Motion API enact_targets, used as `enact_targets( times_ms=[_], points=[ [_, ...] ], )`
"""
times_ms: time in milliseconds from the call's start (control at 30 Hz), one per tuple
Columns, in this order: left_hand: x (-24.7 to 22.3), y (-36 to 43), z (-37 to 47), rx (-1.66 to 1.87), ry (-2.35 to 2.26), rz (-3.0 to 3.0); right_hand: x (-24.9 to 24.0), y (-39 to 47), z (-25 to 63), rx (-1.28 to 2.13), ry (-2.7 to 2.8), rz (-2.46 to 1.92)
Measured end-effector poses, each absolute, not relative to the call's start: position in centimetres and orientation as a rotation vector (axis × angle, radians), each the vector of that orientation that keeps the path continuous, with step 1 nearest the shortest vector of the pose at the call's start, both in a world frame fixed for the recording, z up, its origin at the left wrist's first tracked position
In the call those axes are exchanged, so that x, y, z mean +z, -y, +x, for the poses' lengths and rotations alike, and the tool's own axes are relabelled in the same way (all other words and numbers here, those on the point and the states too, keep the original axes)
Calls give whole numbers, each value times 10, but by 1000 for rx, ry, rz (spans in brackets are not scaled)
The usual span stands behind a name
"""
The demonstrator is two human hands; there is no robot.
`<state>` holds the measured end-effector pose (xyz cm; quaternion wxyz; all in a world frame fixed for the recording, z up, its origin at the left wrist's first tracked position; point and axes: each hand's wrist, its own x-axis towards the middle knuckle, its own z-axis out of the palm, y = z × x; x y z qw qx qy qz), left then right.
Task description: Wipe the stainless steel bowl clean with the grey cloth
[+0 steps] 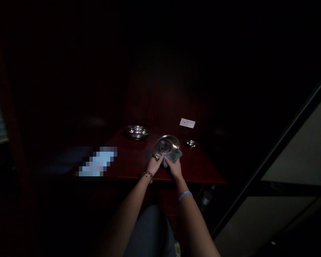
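A shiny metal bowl is held up tilted over the front part of the dark red table, its inside facing me. My left hand grips its lower left rim, with the thumb on the near edge. My right hand is closed on a grey cloth, which is pressed against the bowl's lower right rim. The fingers of both hands are mostly hidden beneath the bowl and cloth. Another metal bowl stands farther back on the left, and a small metal dish sits to the right.
The red table ends in a front edge just below my hands. A white socket plate is on the wall behind. Bright pixelated patch covers the table's left side. A bottle stands below on the right. Surroundings are very dark.
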<state>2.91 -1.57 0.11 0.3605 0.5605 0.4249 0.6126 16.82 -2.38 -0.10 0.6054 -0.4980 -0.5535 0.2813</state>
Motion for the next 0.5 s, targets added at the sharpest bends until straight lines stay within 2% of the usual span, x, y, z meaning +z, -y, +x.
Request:
enact_targets(
  times_ms=[500],
  points=[
    [-1,14,31,1595,-1039,1445,5,31,169,594,1272,-1238]
  ],
)
